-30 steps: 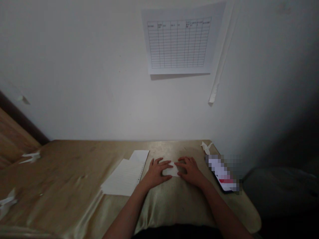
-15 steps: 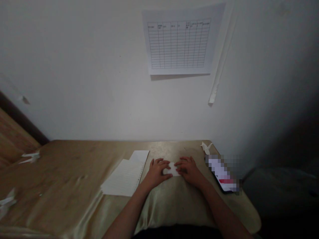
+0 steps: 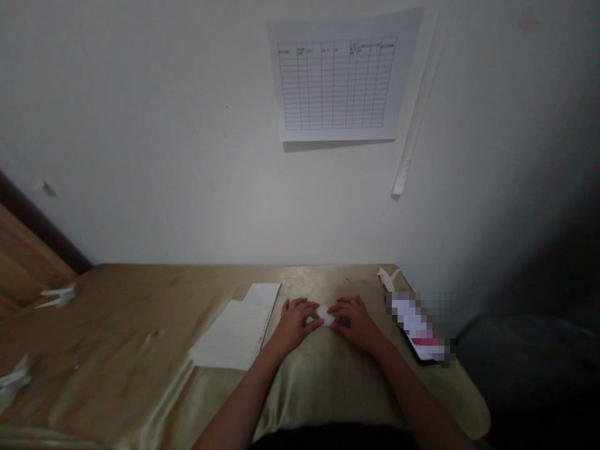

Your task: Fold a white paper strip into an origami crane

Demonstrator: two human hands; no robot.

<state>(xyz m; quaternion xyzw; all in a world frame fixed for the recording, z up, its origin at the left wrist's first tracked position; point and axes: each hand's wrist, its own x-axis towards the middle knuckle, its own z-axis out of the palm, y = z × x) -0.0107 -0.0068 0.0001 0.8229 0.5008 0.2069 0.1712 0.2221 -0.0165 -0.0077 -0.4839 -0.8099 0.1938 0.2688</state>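
A small piece of white paper (image 3: 325, 315) lies between my two hands, low over the cloth-covered table. My left hand (image 3: 299, 320) pinches its left side between thumb and fingers. On the opposite side my right hand (image 3: 352, 317) grips the paper's right edge, fingers bent and thumb beneath. Fingertips cover both ends, so only the middle of the paper shows. To the left of my left hand rests a stack of lined white sheets (image 3: 234, 334) with holes along one edge.
A phone (image 3: 417, 331), partly blurred out, lies near the table's right edge. Behind it is a crumpled white scrap (image 3: 387, 278). More white scraps (image 3: 59, 295) lie at the far left of the table (image 3: 122, 325). A printed grid sheet (image 3: 337, 81) hangs on the wall.
The front edge of the paper has come up toward the back, so less of it shows. My thumbs have moved slightly away from me with it.
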